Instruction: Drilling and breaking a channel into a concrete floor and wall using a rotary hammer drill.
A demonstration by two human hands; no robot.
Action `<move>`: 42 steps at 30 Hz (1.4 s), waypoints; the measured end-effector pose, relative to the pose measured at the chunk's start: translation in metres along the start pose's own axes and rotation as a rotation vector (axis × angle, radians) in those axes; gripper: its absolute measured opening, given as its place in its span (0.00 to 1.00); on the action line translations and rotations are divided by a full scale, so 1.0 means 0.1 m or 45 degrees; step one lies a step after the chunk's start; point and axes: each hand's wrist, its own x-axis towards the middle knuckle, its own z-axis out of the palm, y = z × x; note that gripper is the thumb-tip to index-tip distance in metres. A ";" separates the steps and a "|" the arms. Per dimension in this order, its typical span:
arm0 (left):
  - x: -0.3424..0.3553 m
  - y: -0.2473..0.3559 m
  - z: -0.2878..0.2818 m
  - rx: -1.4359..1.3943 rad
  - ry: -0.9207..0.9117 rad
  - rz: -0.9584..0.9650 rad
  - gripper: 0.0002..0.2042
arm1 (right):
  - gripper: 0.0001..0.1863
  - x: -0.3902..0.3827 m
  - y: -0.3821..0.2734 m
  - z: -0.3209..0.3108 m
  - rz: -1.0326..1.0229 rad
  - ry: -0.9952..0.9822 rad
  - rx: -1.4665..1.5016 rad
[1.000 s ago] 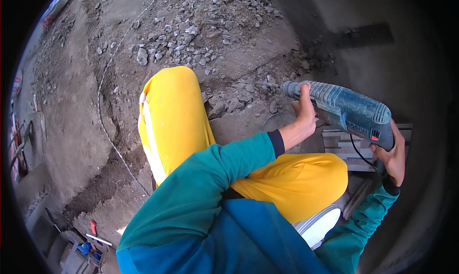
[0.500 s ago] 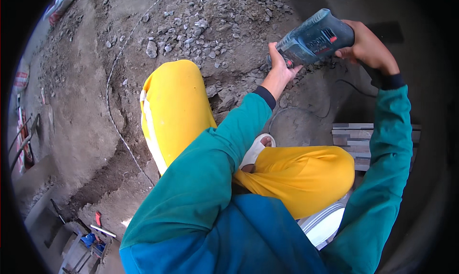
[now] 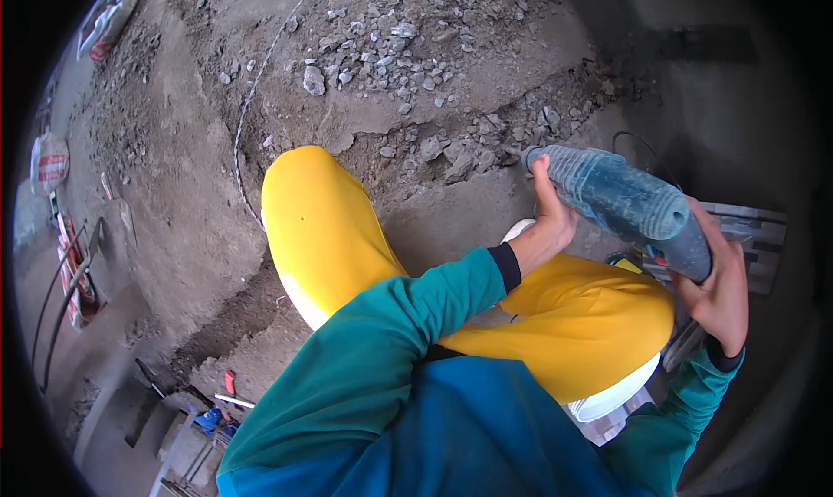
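A dusty blue rotary hammer drill (image 3: pixel 620 193) lies across both my hands, its front end toward the broken edge of the concrete (image 3: pixel 455 154). My left hand (image 3: pixel 553 215) is wrapped round the drill's front part. Around the rear handle closes my right hand (image 3: pixel 718 293), at the right. The short bit at the drill's tip points left at the broken edge; whether it touches the rubble I cannot tell.
Loose grey stones (image 3: pixel 382 59) lie beyond the edge. A thin twisted cord (image 3: pixel 245 120) runs over the dirt at left. Stacked tiles or boards (image 3: pixel 755 237) stand right of my knee. A red-handled tool (image 3: pixel 230 382) and a shovel (image 3: pixel 52 163) lie on the left.
The drill has come down and nearer to me, and it has rolled, so its ribbed top now faces up. My right hand has dropped lower, and my view has shifted.
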 end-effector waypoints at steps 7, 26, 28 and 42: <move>-0.16 0.33 0.02 0.331 0.205 -0.118 0.30 | 0.35 -0.23 -0.12 0.13 0.285 0.173 -0.055; 0.76 1.54 -0.21 0.397 -0.003 -0.098 0.36 | 0.23 1.47 -0.43 0.63 0.191 -0.030 -0.026; 0.77 1.52 -0.19 0.388 -0.007 -0.039 0.37 | 0.24 1.54 -0.42 0.60 0.416 -0.171 0.096; 0.47 1.16 -1.22 0.477 -0.059 -0.035 0.32 | 0.37 0.09 -0.31 1.64 0.090 0.218 0.003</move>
